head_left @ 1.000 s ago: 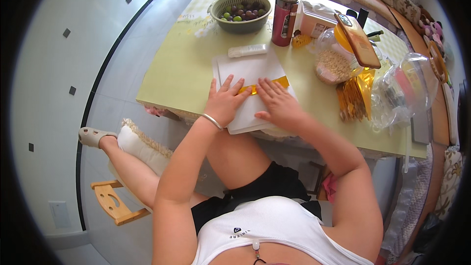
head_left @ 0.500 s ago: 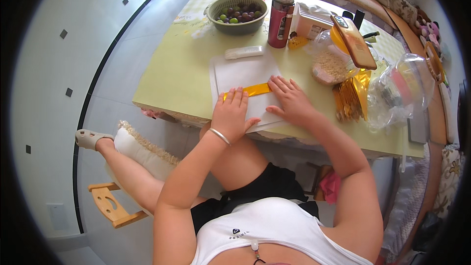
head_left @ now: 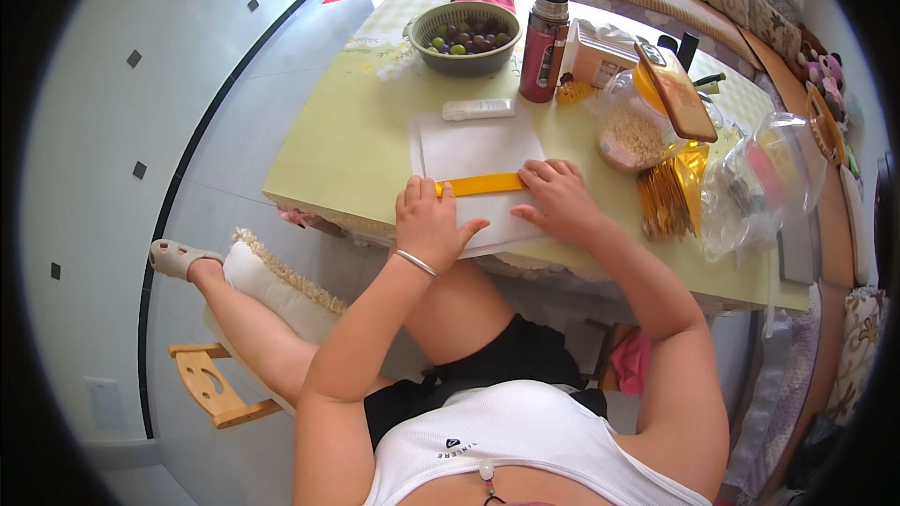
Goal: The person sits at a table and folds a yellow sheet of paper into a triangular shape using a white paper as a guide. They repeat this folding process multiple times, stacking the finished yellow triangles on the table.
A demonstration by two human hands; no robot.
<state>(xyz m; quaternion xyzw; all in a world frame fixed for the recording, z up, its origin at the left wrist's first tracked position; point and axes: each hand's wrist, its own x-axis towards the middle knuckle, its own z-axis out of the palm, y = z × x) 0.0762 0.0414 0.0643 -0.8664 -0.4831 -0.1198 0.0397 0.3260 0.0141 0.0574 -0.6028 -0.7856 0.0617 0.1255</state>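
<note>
Strip of shiny gold foil-like material (head_left: 483,186), flat across white rectangular paper sheets (head_left: 481,145) on pale yellow-green tabletop (head_left: 337,150); left hand (head_left: 429,223) and right hand (head_left: 565,201) at opposite ends, grip unclenched, thumbs apart; laying flat apparently done, remainder not discernible.

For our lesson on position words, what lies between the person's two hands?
In the head view, a gold strip lies between the left hand and the right hand, crossing the white sheet.
</note>
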